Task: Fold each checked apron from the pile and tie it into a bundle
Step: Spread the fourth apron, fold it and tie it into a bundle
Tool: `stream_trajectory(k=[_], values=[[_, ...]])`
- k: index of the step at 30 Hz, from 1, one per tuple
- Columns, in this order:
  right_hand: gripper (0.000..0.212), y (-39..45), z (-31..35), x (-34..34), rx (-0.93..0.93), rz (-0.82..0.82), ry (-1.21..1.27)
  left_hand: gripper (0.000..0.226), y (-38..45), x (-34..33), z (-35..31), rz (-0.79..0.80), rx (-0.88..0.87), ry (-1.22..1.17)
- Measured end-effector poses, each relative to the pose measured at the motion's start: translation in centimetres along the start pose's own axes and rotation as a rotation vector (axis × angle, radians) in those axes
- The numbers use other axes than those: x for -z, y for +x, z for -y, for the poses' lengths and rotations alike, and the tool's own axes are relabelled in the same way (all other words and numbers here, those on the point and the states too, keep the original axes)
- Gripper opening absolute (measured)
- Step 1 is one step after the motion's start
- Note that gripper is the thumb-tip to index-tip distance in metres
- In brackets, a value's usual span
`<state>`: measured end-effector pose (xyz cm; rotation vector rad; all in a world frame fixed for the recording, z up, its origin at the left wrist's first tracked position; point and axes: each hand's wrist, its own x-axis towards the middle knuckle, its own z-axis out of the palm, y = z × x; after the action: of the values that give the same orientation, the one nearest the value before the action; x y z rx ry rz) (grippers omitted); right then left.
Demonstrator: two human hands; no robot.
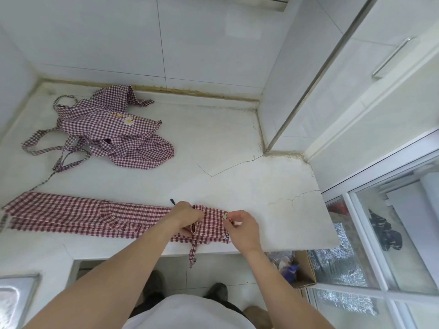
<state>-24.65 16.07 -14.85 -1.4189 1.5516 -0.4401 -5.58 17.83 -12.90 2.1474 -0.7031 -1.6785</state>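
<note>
Cardboard box [306, 269] sits on the floor below the countertop's [237, 181] right end, holding blue and clear wrapped bits too blurred to name. Left of it, at the near left corner of the countertop, a steel sink [16, 295] shows only its rim.

On to the folded apron [78, 213]: it lies as a long red-and-white checked strip along the countertop's front edge, right end turned back over itself into a short doubled flap. Left hand [184, 216] is on that flap's left side, fingers curled over the fold and gripping the cloth. Right hand [242, 227] is at the strip's right end, fingertips pinching the edge beside a small cartoon patch [225, 216]. One tie strap [193, 254] dangles off the countertop's front edge, between the two wrists.

Back toward the countertop's far left, well apart from both hands, the apron pile [111, 131] lies crumpled: purple-and-white check, a daisy motif [128, 120] on top, straps looping out to the left.
</note>
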Motion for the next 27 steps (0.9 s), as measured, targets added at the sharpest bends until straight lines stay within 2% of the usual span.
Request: stream_trajectory(k=[2,4,8,10,14,18,23,27], values=[[0.017,-0.1,-0.4,-0.3,-0.019,-0.049,-0.024,0.032,0.0,0.0,0.1,-0.002,0.0,-0.027],[0.024,-0.3,-0.4,-0.5,-0.071,-0.093,-0.045,0.037,-0.1,-0.1,0.2,-0.023,-0.025,0.055],[0.051,-0.1,-0.2,-0.4,-0.204,-0.05,-0.068,0.032,-0.2,-0.1,0.3,-0.235,-0.153,0.557],[0.056,0.1,-0.2,-0.3,-0.252,-0.013,-0.079,0.037,-0.1,0.1,0.4,-0.276,-0.156,0.69],[0.064,0.9,-0.1,-0.9,-0.291,0.066,-0.047,0.041,0.1,1.1,1.3,-0.139,-0.12,0.662],[0.029,1.3,0.4,-1.1,-0.361,0.156,0.175,0.043,0.2,2.1,2.3,-0.098,-0.158,0.588],[0.011,1.0,0.9,-0.7,-0.475,0.213,0.301,0.037,0.2,3.1,3.3,-0.089,-0.194,0.485],[0.023,1.1,1.6,-0.9,-0.553,0.268,0.369,0.034,0.4,3.8,4.3,-0.074,-0.225,0.295]])
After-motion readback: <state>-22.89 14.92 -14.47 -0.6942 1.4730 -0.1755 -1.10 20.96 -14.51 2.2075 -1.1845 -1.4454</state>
